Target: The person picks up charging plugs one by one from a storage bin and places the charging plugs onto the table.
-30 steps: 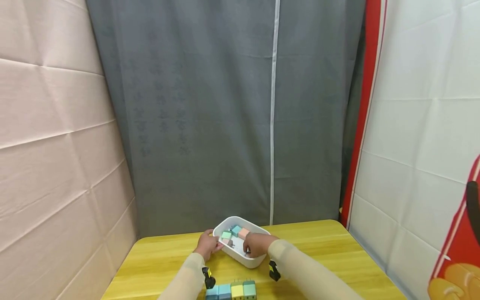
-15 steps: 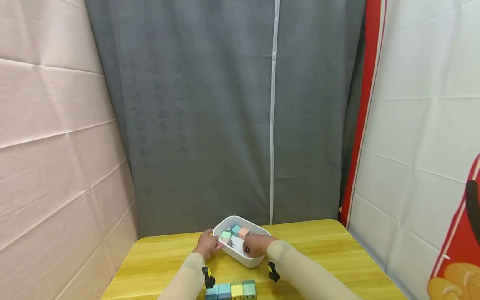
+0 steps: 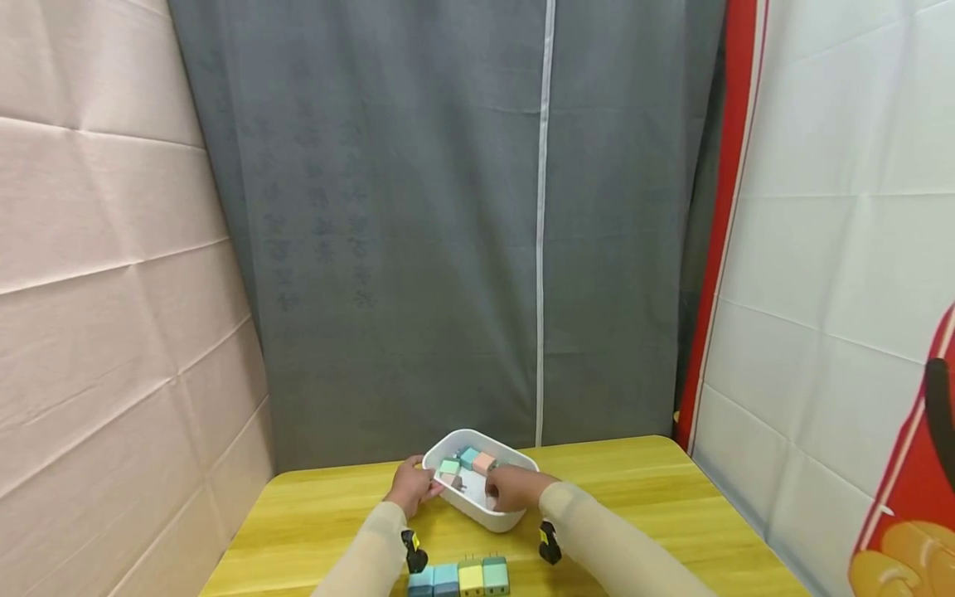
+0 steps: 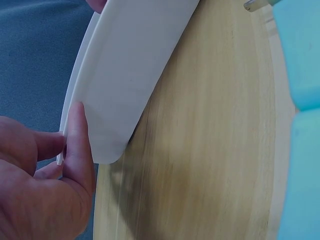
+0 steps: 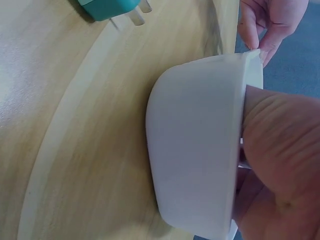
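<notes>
My left hand (image 3: pixel 412 487) pinches the rim of a white plastic bin (image 4: pixel 125 65) at its left end, thumb and fingers on either side of the wall. My right hand (image 3: pixel 515 487) reaches down into the bin, its fingertips hidden behind the wall in the right wrist view. In the head view a small pale thing (image 3: pixel 490 502) shows right at those fingertips; I cannot tell whether they grip it. Several plug chargers lie in the bin: a blue one (image 3: pixel 468 457), a peach one (image 3: pixel 483 463), a mint one (image 3: pixel 450 468) and a pinkish one (image 3: pixel 451 480).
A side-by-side row of plug chargers stands on the wooden table (image 3: pixel 313 514) nearer the body: two light blue, one yellow (image 3: pixel 472 578), one green (image 3: pixel 496 575), prongs pointing away. A grey curtain (image 3: pixel 403 249) hangs behind the table; pale cloth walls flank it.
The right hand shifts slightly within the bin; a pale patch shows at its fingertips where a dark spot showed before. Left hand, bin and charger row stay put.
</notes>
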Action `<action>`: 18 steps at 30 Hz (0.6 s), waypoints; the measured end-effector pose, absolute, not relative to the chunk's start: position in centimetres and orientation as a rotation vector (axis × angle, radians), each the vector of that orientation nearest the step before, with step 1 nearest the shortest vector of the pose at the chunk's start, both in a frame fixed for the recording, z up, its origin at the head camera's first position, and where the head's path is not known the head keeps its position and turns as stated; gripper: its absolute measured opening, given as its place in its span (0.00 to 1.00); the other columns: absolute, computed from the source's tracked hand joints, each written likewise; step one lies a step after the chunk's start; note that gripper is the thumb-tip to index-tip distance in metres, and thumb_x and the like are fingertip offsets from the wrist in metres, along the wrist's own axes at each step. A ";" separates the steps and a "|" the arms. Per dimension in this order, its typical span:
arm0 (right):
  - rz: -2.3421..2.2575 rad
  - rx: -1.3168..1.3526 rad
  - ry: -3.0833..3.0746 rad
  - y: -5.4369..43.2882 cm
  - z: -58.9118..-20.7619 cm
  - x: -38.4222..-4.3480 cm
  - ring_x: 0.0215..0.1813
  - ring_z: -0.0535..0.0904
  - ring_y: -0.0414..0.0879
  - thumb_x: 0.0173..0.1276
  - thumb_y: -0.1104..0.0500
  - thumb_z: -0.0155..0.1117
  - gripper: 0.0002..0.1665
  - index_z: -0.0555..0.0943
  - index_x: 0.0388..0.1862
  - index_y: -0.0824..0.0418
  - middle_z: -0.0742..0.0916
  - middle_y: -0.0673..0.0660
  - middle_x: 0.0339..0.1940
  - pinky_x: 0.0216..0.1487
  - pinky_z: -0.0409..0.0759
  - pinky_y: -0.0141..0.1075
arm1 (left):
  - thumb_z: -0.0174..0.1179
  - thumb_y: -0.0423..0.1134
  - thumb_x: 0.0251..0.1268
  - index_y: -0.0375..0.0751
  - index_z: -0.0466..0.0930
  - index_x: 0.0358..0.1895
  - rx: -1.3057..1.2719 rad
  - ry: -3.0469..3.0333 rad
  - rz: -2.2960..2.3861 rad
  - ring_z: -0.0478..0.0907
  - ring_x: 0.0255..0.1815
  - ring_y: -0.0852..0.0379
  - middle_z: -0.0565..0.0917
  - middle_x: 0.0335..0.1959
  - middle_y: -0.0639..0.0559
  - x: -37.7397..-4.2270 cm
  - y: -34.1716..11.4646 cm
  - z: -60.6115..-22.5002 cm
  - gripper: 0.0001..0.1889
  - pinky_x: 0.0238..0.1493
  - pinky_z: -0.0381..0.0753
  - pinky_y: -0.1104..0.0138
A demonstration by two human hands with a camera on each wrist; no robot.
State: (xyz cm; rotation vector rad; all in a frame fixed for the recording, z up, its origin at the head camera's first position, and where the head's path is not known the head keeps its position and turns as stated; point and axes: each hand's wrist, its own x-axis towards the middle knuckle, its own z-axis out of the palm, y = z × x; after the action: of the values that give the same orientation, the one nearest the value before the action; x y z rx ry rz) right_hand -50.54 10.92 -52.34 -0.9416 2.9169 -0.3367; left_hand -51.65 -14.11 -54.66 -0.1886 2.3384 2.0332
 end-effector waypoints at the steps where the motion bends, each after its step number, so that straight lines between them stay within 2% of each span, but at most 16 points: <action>1: -0.351 -0.948 2.916 11.0 -52.4 -50.6 0.35 0.73 0.38 0.74 0.59 0.76 0.02 0.89 0.41 0.55 0.80 0.43 0.31 0.42 0.76 0.30 | 0.54 0.29 0.87 0.25 0.60 0.82 -0.193 2.339 2.034 0.88 0.33 0.56 0.83 0.51 0.31 -51.7 -14.2 -54.7 0.28 0.42 0.93 0.67; 8: -0.465 -0.987 2.915 11.3 -52.4 -50.6 0.37 0.72 0.37 0.74 0.58 0.77 0.06 0.87 0.42 0.56 0.79 0.44 0.32 0.42 0.74 0.31 | 0.54 0.29 0.87 0.25 0.61 0.82 -0.195 2.345 2.032 0.88 0.34 0.54 0.83 0.52 0.30 -52.1 -14.4 -55.1 0.28 0.42 0.93 0.67; 13: -0.607 -0.953 2.923 11.7 -52.6 -50.5 0.41 0.74 0.37 0.70 0.56 0.82 0.14 0.89 0.50 0.58 0.81 0.43 0.39 0.49 0.80 0.32 | 0.54 0.28 0.87 0.25 0.61 0.82 -0.182 2.350 2.024 0.88 0.35 0.54 0.83 0.53 0.29 -51.9 -14.2 -55.1 0.28 0.42 0.93 0.67; 18: -0.681 -0.861 2.951 12.0 -52.3 -50.0 0.45 0.75 0.39 0.68 0.53 0.84 0.23 0.88 0.58 0.59 0.80 0.44 0.44 0.53 0.83 0.36 | 0.54 0.28 0.87 0.26 0.61 0.82 -0.194 2.342 2.039 0.88 0.35 0.54 0.83 0.52 0.30 -51.9 -14.1 -55.0 0.27 0.42 0.93 0.66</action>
State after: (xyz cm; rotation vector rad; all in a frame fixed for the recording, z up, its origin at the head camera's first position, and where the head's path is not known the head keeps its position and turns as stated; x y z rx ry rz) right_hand -49.97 12.03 -52.27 -0.8613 2.9512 -0.6812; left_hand -51.91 -14.06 -54.98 -0.1940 2.3417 2.0387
